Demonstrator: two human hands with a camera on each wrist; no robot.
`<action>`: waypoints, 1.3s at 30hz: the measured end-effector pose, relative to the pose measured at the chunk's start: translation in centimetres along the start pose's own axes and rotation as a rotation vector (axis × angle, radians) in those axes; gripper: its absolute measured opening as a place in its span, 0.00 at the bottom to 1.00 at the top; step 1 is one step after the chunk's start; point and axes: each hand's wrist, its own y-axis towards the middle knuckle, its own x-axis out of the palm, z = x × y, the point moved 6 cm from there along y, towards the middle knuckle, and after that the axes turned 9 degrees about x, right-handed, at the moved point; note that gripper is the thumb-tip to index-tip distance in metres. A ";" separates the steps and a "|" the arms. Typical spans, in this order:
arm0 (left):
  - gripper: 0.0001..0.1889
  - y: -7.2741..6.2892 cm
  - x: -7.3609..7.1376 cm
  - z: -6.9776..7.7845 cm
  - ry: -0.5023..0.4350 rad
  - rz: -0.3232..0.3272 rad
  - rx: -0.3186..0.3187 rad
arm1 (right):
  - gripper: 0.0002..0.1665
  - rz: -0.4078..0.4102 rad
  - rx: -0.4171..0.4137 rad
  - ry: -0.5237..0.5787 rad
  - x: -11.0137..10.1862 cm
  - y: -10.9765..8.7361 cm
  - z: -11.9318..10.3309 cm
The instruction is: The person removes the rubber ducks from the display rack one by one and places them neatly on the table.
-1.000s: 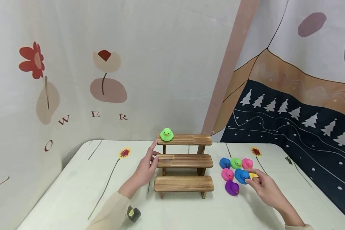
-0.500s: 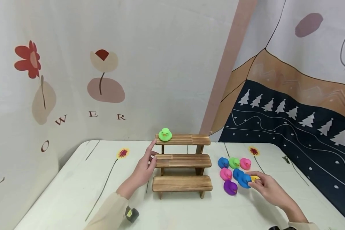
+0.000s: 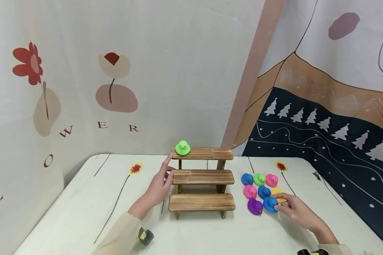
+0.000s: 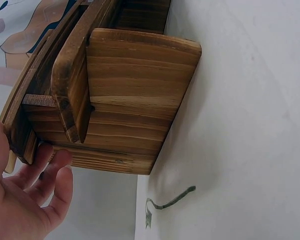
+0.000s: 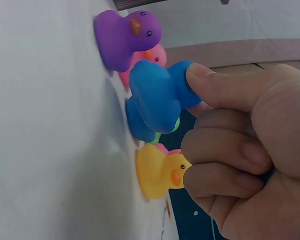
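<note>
My right hand [image 3: 295, 211] pinches a blue rubber duck [image 3: 270, 204] between thumb and fingers. In the right wrist view this blue duck [image 5: 154, 95] is tipped, the thumb pressing on its head. Around it are a purple duck [image 3: 255, 207], a second blue duck [image 3: 264, 192] and a yellow duck [image 3: 277, 191], partly hidden by the fingers. My left hand [image 3: 157, 187] touches the left end of a three-step wooden stand [image 3: 201, 202], index finger extended to the top step. A green duck [image 3: 183, 148] sits on that step's left end.
Behind the held duck stand a pink duck [image 3: 250, 192], another blue duck [image 3: 247, 179], a second green duck [image 3: 259, 179] and a second pink duck [image 3: 271, 180]. A printed cloth wall [image 3: 178, 71] rises behind the pale table [image 3: 191, 237].
My right hand has carried the blue duck down toward the table's front, beside the purple one, uncovering another blue duck behind it. The left hand stays at the stand.
</note>
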 end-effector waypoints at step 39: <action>0.33 0.0 0.0 -0.2 0.000 -0.008 -0.012 | 0.31 0.032 0.058 -0.002 0.5 0.1 0.0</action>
